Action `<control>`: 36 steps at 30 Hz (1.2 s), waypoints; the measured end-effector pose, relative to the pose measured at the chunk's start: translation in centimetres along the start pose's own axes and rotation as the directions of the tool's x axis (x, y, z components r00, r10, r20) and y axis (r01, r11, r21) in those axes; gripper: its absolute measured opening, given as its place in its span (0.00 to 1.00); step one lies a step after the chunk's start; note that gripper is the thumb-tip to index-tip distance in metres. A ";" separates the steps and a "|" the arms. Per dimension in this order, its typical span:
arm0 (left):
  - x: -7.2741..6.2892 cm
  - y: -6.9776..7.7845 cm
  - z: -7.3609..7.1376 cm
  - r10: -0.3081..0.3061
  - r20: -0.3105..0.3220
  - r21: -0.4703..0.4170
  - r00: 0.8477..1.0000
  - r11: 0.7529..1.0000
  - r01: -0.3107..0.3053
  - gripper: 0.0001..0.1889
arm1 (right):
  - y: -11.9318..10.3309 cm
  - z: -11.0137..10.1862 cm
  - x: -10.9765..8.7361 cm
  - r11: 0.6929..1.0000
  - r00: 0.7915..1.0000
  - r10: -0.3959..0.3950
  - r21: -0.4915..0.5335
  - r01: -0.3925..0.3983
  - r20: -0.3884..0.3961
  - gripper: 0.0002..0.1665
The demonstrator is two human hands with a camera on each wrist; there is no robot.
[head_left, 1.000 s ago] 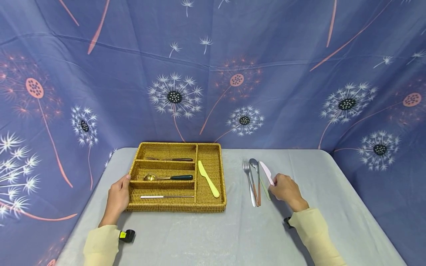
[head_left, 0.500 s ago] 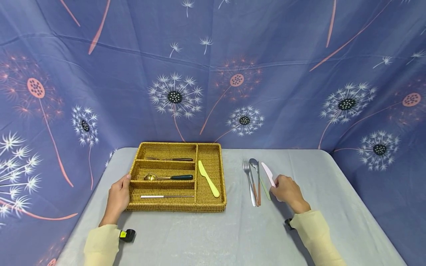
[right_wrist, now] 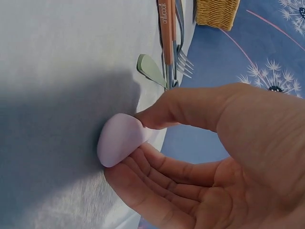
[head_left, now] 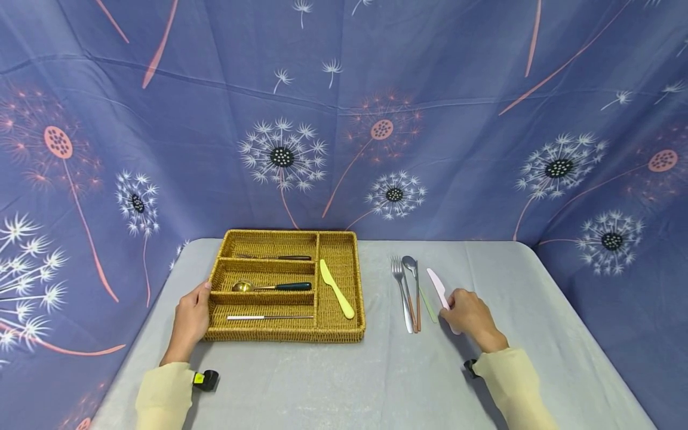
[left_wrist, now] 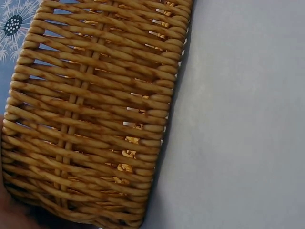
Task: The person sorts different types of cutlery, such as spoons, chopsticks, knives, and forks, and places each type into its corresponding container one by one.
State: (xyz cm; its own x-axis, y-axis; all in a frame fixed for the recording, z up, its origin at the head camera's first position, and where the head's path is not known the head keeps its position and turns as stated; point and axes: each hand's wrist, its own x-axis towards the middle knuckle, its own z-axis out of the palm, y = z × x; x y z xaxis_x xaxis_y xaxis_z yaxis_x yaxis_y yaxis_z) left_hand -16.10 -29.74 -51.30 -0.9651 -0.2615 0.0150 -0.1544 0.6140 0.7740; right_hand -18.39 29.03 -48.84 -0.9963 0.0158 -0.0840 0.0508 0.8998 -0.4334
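My left hand [head_left: 190,319] grips the left side of a woven cutlery tray [head_left: 285,335], thumb at the rim. In the left wrist view the tray's wicker wall [left_wrist: 90,109] hides most of that hand. My right hand [head_left: 473,316] pinches a pale pink knife [head_left: 438,285] between thumb and fingers, its blade pointing away. The right wrist view has the rounded handle end [right_wrist: 121,140] close to the cloth; whether it touches is unclear. Left of this knife lie a fork [head_left: 398,273], a grey spoon [head_left: 410,263] and a green-handled piece [head_left: 429,307].
Inside the tray are a black-handled fork [head_left: 294,258], a gold spoon [head_left: 244,286] with a dark handle, a white-handled utensil [head_left: 245,318] and a yellow knife [head_left: 337,291], in separate compartments. Patterned blue cloth [head_left: 457,179] stands behind the grey-covered table [head_left: 322,388].
My right hand has drawn the pink knife slightly right and toward me, away from the other cutlery, and more of its handle shows. The left hand and the tray stay put.
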 end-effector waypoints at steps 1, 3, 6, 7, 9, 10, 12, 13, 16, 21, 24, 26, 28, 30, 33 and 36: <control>0.0 0.0 0.0 0.001 0.000 0.000 1.000 1.000 -0.001 0.35 | 0.1 0.0 -0.1 1.000 1.000 -0.001 0.000 0.001 -0.002 0.10; 0.0 0.0 0.0 0.002 0.000 -0.001 1.000 1.000 -0.002 0.35 | 0.3 0.0 -0.3 1.000 1.000 -0.004 -0.003 0.004 -0.005 0.10; -0.1 0.0 0.0 0.006 -0.006 -0.001 1.000 1.000 -0.006 0.34 | 0.5 0.0 -0.8 1.000 1.000 -0.003 0.001 0.003 -0.009 0.10; -0.1 0.0 0.0 0.007 -0.008 -0.002 1.000 1.000 -0.007 0.34 | 0.6 0.0 -0.9 1.000 1.000 -0.001 0.004 0.001 -0.009 0.10; -0.2 0.0 0.0 0.008 -0.009 -0.004 1.000 1.000 -0.008 0.34 | 0.6 -0.1 -1.2 1.000 1.000 0.001 0.010 -0.001 -0.009 0.11; -0.2 0.0 0.0 0.008 -0.010 -0.007 1.000 1.000 -0.008 0.34 | 0.6 -0.1 -1.3 1.000 1.000 0.003 0.012 -0.002 -0.011 0.11; -0.2 0.0 -0.1 0.006 -0.008 -0.008 1.000 1.000 -0.006 0.35 | 0.7 -0.1 -1.5 1.000 1.000 0.009 0.017 -0.009 -0.009 0.11; -0.2 0.1 -0.1 0.005 -0.007 -0.008 1.000 1.000 -0.005 0.35 | 0.7 -0.2 -1.6 1.000 1.000 0.015 0.015 -0.015 -0.006 0.11; -0.2 0.1 -0.1 0.000 0.001 -0.007 1.000 1.000 0.000 0.35 | 0.8 -0.2 -1.9 0.999 1.000 0.030 0.015 -0.030 0.002 0.11; -0.2 0.2 -0.1 -0.006 0.013 -0.007 1.000 1.000 0.007 0.36 | 0.8 -0.3 -2.5 0.999 0.999 0.044 0.025 -0.044 0.006 0.12; -0.2 0.2 -0.1 -0.011 0.011 -0.007 1.000 1.000 0.011 0.36 | 0.8 -0.4 -2.9 0.999 0.999 0.037 0.023 -0.037 -0.004 0.12; -0.2 0.1 -0.1 -0.011 0.008 -0.009 1.000 1.000 0.011 0.35 | 0.7 -0.6 -3.1 0.999 1.000 0.028 0.015 -0.028 -0.014 0.13; -0.2 0.1 -0.1 -0.008 0.003 -0.010 1.000 1.000 0.009 0.35 | 0.5 -0.8 -3.3 1.000 1.000 0.019 0.008 -0.019 -0.023 0.12; -0.2 0.1 -0.1 -0.004 0.003 -0.011 1.000 1.000 0.004 0.35 | 0.2 -1.0 -3.5 1.000 1.000 0.012 0.007 -0.012 -0.028 0.12; -0.2 0.1 -0.1 0.000 0.001 -0.011 1.000 1.000 0.000 0.35 | -0.4 -1.3 -3.8 1.000 0.999 -0.002 0.013 0.002 -0.032 0.11; -0.2 0.1 -0.1 0.001 -0.003 -0.014 1.000 1.000 -0.001 0.35 | -1.0 -1.6 -4.1 1.000 0.999 -0.019 0.016 0.020 -0.039 0.10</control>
State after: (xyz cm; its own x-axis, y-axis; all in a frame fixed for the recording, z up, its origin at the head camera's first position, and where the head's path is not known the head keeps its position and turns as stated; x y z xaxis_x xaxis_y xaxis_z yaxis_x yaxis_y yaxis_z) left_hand -15.88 -29.68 -51.15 -0.9645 -0.2634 0.0180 -0.1504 0.6041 0.7826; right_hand -14.50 28.72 -46.61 -0.9991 0.0152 -0.0408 0.0320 0.8928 -0.4493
